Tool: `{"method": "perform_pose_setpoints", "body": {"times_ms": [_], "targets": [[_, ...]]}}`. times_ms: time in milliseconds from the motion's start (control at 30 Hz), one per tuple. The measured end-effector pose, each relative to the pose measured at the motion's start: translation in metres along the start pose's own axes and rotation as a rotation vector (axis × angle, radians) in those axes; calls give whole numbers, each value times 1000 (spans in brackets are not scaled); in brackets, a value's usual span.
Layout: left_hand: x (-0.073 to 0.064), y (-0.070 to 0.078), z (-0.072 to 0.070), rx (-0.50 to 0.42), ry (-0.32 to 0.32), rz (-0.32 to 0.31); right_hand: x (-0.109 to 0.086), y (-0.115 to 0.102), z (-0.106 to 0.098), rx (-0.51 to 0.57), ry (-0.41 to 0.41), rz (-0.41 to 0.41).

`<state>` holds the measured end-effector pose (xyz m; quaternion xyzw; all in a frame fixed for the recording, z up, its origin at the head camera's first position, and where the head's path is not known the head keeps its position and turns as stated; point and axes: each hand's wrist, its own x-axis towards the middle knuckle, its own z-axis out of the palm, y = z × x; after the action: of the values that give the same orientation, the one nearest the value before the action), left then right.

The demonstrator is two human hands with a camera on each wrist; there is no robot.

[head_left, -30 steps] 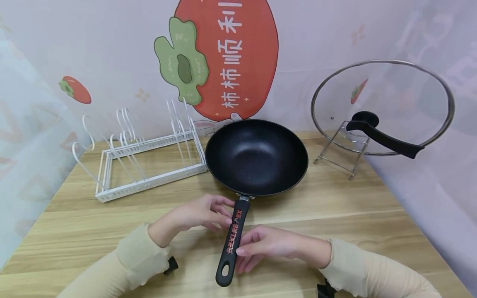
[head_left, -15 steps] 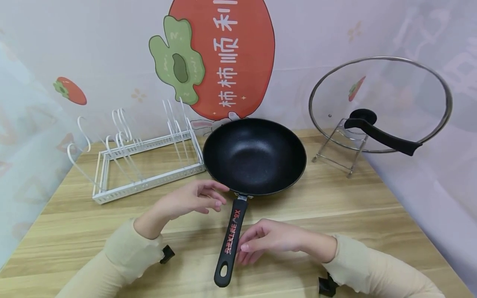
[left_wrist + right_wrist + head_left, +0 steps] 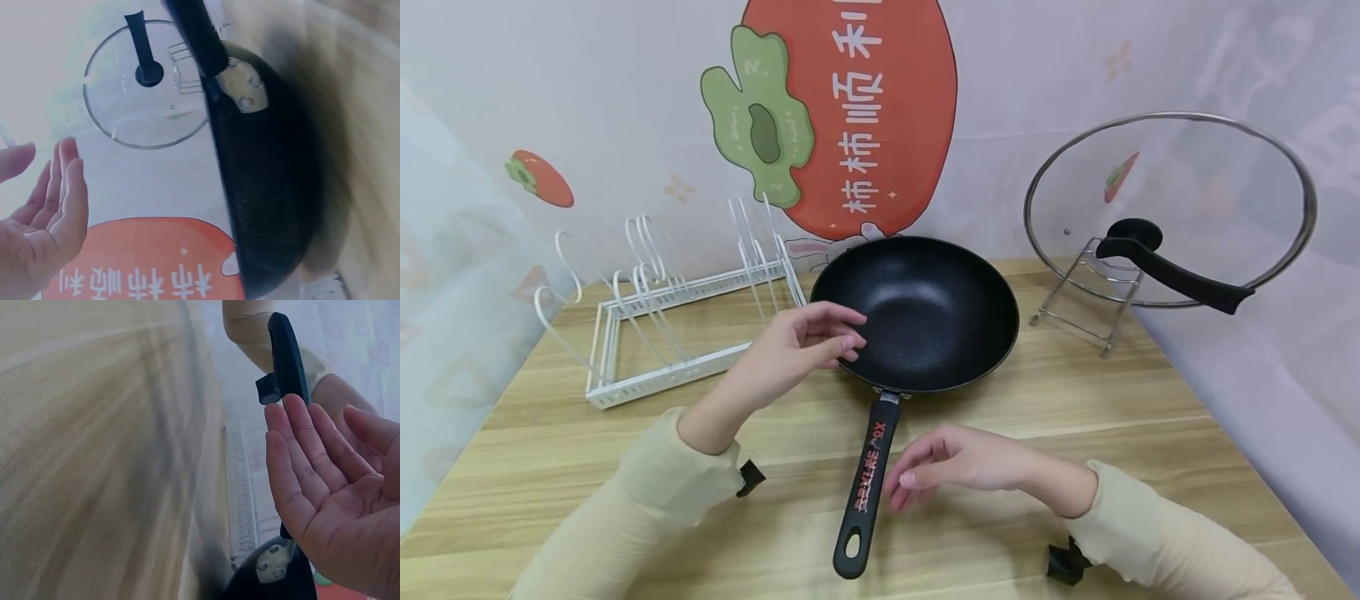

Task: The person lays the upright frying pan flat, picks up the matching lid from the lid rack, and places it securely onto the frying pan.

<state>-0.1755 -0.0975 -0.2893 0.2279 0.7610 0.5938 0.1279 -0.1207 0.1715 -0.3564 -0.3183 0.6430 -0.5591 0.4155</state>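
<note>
Pan [image 3: 936, 325] near left hand [image 3: 808, 340], beside right hand [image 3: 957, 460]

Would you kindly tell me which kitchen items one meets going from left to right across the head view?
White wire rack → black pan → clear lid with a metal rim.

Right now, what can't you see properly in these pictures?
- Head view: the right end of the front rail of the white rack, hidden behind the left hand.
- Head view: the top of the big red fruit picture, cut off by the upper edge.
- Left wrist view: the end of the pan handle, cut off above.
- Left wrist view: the table, blurred.
</note>
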Motion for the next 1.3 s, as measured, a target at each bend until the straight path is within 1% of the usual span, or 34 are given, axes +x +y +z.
{"method": "perform_pose_setpoints", "body": {"times_ms": [100,233,333,467,633,767,967,1067,1133,1200,1300], "targets": [[4,6,2,5,40,34,-2,-4,-4,-10,2,-18],[11,13,7,-5,64,51,-5,-8,-10,-25,16,-44],[19,17,12,-22,64,70,-9,-13,-15,-48,40,-63],[32,19,22,-49,55,102,-16,-19,-22,-104,85,-90],[42,20,31,-63,47,123,-21,-25,-34,-211,157,-136],[47,20,36,-52,30,130,-27,-30,-45,-284,213,-162],[60,21,43,-34,21,162,-42,-41,-59,-332,285,-168],[67,20,46,-33,15,179,-49,-45,-65,-359,346,-182],[71,21,48,-34,14,186,-54,-48,-69,-387,401,-189],[76,21,49,-42,17,199,-58,-51,-72,-419,455,-181],[83,23,50,-60,23,222,-61,-55,-79,-450,513,-165]]}}
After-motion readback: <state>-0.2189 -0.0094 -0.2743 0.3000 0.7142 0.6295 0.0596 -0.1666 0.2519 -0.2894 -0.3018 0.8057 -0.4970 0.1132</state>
